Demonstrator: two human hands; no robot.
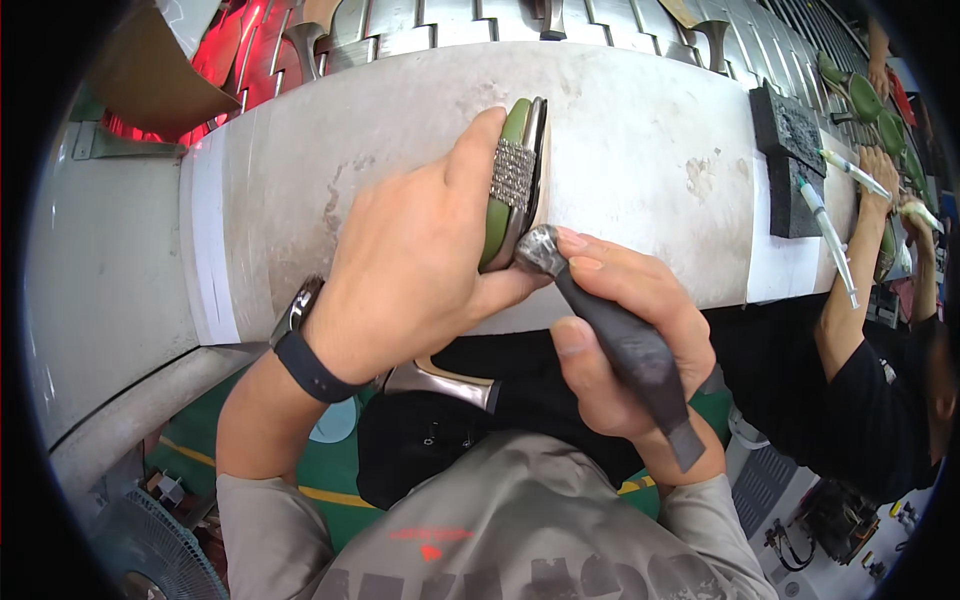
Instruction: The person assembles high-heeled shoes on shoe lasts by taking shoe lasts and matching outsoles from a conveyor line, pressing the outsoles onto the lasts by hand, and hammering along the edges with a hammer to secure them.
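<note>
My left hand [410, 250], with a watch at its wrist, is closed around a high-heeled shoe [503, 230] held on its side. A band of sparkling stones crosses the green forepart, and a dark edge runs along the sole side. The shoe's metallic heel [440, 385] shows below my left wrist; my hand hides much of the middle. My right hand [640, 330] grips a dark grey hand tool [625, 335] with a flat, tapering handle. Its rounded, scuffed grey end is against or very close to the sole edge, by my left fingertips.
A worn pale work table [640, 110] lies under the shoe. Beyond it runs a slatted metal conveyor [600, 22] carrying heels. Black blocks [795, 160] and syringe-like applicators [828, 235] sit at right, near a co-worker's arm [850, 290] and green shoes [885, 125]. A fan [150, 550] stands lower left.
</note>
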